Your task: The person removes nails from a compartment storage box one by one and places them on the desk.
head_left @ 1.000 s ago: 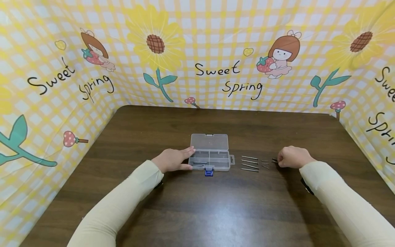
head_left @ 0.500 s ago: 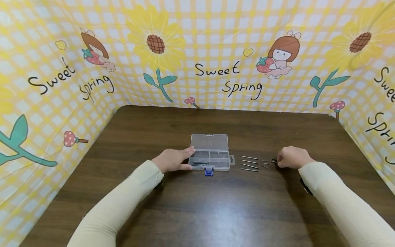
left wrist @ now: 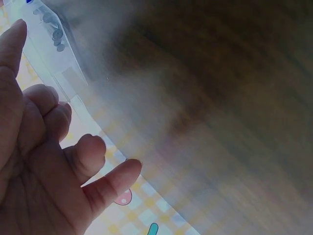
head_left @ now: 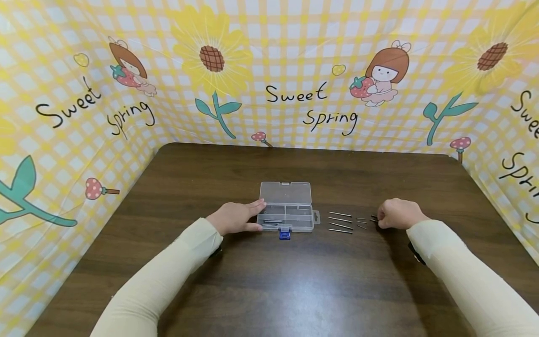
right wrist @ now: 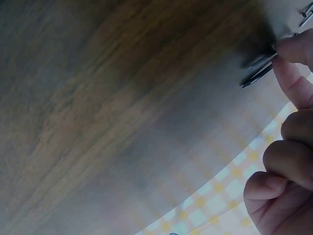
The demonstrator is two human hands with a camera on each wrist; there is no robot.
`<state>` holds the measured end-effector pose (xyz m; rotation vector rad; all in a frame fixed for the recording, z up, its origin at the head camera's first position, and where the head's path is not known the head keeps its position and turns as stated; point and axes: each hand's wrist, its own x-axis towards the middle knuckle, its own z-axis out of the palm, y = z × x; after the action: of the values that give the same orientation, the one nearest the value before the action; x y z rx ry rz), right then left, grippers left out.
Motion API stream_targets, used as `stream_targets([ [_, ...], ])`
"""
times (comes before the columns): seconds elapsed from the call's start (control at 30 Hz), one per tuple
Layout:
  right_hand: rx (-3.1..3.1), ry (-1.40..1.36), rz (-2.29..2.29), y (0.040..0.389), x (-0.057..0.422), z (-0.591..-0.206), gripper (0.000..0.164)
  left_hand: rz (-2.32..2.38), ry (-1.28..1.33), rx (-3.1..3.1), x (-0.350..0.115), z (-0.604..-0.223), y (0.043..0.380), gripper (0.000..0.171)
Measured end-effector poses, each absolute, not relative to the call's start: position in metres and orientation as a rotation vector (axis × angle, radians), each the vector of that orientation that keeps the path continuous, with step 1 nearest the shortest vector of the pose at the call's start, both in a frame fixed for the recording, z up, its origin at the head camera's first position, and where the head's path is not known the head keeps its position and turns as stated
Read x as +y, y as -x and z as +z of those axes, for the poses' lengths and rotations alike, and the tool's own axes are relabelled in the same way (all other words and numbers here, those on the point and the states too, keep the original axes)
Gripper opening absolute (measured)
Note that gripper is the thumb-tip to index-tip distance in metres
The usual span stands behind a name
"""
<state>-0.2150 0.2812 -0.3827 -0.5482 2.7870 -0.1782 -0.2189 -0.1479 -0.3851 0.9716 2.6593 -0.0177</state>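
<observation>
A clear plastic compartment box (head_left: 299, 218) with a blue latch (head_left: 284, 234) stands with its lid (head_left: 285, 193) raised behind it. Several long nails (head_left: 273, 222) lie in its front left compartment. My left hand (head_left: 236, 217) rests against the box's left side, thumb at the front corner and fingers near the hinge. The left wrist view shows nail heads (left wrist: 57, 35) through the plastic. With thumb and index finger my right hand (head_left: 397, 214) pinches a dark nail (right wrist: 268, 61) at the table surface. Another nail (right wrist: 257, 77) lies beside it. The fingers partly hide both.
Between box and right hand, several long nails (head_left: 340, 221) lie in a row, with several shorter thin ones (head_left: 361, 223) to their right. A dark wooden table (head_left: 269, 290) carries everything. Checkered cloth (head_left: 290, 61) walls its back and sides.
</observation>
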Motion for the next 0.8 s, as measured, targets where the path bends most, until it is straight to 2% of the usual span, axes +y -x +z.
stream_targets([
  [0.4, 2.796, 0.581, -0.171, 0.2145, 0.2815, -0.3743, 0.005, -0.026, -0.978, 2.663, -0.1463, -0.3849, 0.2188, 0.074],
  [0.6, 2.821, 0.598, -0.203, 0.2153, 0.2782, -0.3746, 0.015, -0.041, -0.967, 2.657, -0.1464, -0.3842, 0.2190, 0.073],
  [0.8, 2.852, 0.642, -0.202, 0.2167, 0.2724, -0.3777, 0.015, -0.040, -0.979, 2.662, -0.1468, -0.3828, 0.2191, 0.073],
])
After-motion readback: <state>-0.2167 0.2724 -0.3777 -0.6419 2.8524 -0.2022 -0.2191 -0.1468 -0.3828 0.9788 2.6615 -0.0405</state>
